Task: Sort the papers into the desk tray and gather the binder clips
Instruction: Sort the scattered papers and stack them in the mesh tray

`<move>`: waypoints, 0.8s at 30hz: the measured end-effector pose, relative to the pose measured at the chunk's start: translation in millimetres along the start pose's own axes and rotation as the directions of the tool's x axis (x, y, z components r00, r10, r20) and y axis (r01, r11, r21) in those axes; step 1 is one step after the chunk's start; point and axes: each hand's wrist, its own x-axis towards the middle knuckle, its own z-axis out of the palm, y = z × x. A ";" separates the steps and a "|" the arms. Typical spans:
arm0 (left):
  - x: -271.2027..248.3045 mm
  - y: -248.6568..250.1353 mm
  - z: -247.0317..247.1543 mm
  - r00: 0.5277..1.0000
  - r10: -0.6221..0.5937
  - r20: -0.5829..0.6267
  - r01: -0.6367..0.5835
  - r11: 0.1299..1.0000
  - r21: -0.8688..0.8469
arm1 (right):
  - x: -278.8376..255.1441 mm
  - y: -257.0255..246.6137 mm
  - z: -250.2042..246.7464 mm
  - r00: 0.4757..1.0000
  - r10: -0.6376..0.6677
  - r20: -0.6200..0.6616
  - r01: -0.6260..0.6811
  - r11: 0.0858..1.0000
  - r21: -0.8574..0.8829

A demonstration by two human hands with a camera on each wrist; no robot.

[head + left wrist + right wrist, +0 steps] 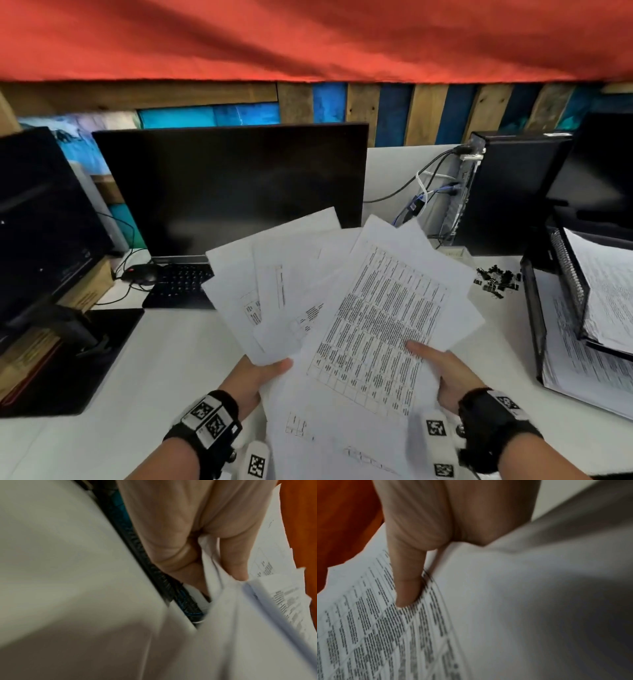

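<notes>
A fanned bundle of white printed papers (342,308) is held up over the white desk in the head view. My left hand (260,373) pinches the bundle's left lower edge, thumb on top; the left wrist view shows the papers (231,615) clamped between thumb and fingers (171,547). My right hand (442,366) grips the right edge, its thumb lying on the top sheet with the printed table; the right wrist view shows that thumb (407,577) on the papers (368,622). A pile of black binder clips (496,279) lies on the desk at right. The black mesh desk tray (534,308) at far right holds stacked papers.
A dark monitor (233,185) and keyboard (181,284) stand behind the papers, with a mouse (140,274) to their left. Another screen (41,219) is at far left. A black computer tower (507,192) with cables stands behind the clips.
</notes>
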 end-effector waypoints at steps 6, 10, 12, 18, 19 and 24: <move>22.1 73.9 14.6 0.995 0.102 0.015 -0.103 0.992 0.076 | -9.1 -64.9 22.7 0.964 -0.258 0.067 0.253 0.965 0.071; 37.5 111.5 29.5 0.973 0.226 -0.049 -0.223 0.972 0.073 | -12.8 -91.5 36.4 0.897 -0.442 0.025 0.443 0.896 -0.031; 39.0 125.3 32.3 0.965 0.259 -0.034 -0.257 0.964 0.069 | -14.5 -95.2 40.3 0.871 -0.491 -0.008 0.489 0.870 -0.064; 45.4 123.9 29.7 0.952 0.304 -0.041 -0.304 0.953 0.014 | -4.5 -79.1 32.0 0.876 -0.482 -0.032 0.479 0.876 -0.060; 45.9 121.9 31.4 0.950 0.311 -0.031 -0.310 0.950 0.020 | -7.6 -77.3 34.3 0.874 -0.487 -0.013 0.485 0.872 -0.066; 47.7 123.0 44.8 0.927 0.372 0.055 -0.375 0.920 0.110 | -4.0 -78.5 41.5 0.849 -0.526 0.051 0.528 0.849 -0.012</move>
